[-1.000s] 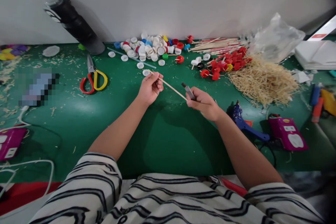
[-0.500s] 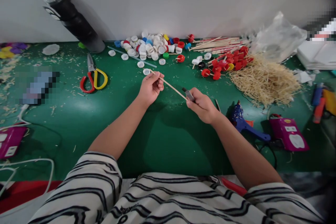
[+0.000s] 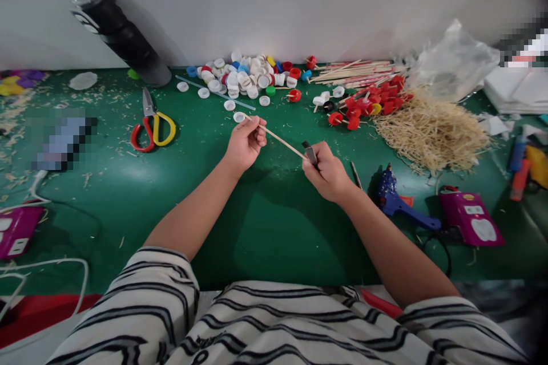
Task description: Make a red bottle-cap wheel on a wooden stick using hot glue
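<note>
My left hand is closed on a thin wooden stick, pinched near its upper end. The stick slants down to the right, and its far end meets the fingers of my right hand. That hand is closed round a small grey utility knife, whose dark end points up and left; the rest lies hidden in the palm. Just beyond my left fingertips, a white bottle cap rests on the green table.
Bottle caps are heaped by the wall, with wooden sticks and red caps on sticks to their right. A pile of shavings, a blue glue gun and a purple socket box lie right; scissors and a black bottle left.
My right hand has shifted slightly left, and the knife in it has tipped a little more upright. My left hand and the stick have stayed almost in place.
</note>
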`<state>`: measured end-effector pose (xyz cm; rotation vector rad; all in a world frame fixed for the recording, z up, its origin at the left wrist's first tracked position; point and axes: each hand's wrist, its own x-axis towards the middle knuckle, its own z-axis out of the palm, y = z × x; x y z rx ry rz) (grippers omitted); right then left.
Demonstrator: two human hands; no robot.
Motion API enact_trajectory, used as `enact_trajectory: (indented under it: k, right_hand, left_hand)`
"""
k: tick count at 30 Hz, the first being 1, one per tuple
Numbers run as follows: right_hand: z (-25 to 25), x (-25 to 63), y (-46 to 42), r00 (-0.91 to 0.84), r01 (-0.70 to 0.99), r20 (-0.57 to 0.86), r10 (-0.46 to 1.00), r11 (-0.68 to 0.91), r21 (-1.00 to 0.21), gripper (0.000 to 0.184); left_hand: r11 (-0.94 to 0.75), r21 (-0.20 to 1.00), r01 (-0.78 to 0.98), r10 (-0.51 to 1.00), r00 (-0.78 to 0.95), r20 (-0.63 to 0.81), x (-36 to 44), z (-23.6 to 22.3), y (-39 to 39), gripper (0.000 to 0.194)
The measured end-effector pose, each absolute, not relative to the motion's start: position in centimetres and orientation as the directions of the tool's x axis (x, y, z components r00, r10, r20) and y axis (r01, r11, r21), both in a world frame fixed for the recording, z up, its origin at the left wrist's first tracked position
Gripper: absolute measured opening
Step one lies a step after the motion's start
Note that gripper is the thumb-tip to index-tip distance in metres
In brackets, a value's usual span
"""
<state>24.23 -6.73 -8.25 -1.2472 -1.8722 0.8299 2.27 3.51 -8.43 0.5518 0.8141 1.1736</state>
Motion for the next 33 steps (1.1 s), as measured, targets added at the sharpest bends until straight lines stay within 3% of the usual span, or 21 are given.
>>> enact_trajectory:
  k: [10,20,26,33]
  right_hand:
    - [-8.9,24.3,-6.4,-0.134,0.510,0.320,0.938,0.342,-0.789,0.015]
    - [-8.1,24.5,-6.4,-0.144,0.582,0.357,0.923,0.371,-0.724,0.024]
    - [-8.2,24.6,-6.4,-0.122,0.529,0.399,0.909,0.400,-0.749,0.027]
    - [-7.8,24.6,-6.2,-0.114,0.450,0.311,0.944,0.328,-0.831,0.021]
  left_hand:
    - [0.307,0.759,-0.574,0.951,0.149,-0.272,2.2,-8.3,3.5,0.027]
    - [0.306,0.793,-0.527,0.952,0.160,-0.261,2.4,-8.4,3.5,0.029]
    - [0.311,0.785,-0.535,0.950,0.187,-0.249,2.3,-8.6,3.6,0.030]
    - [0.321,0.788,-0.526,0.947,0.202,-0.252,2.3,-8.6,3.6,0.029]
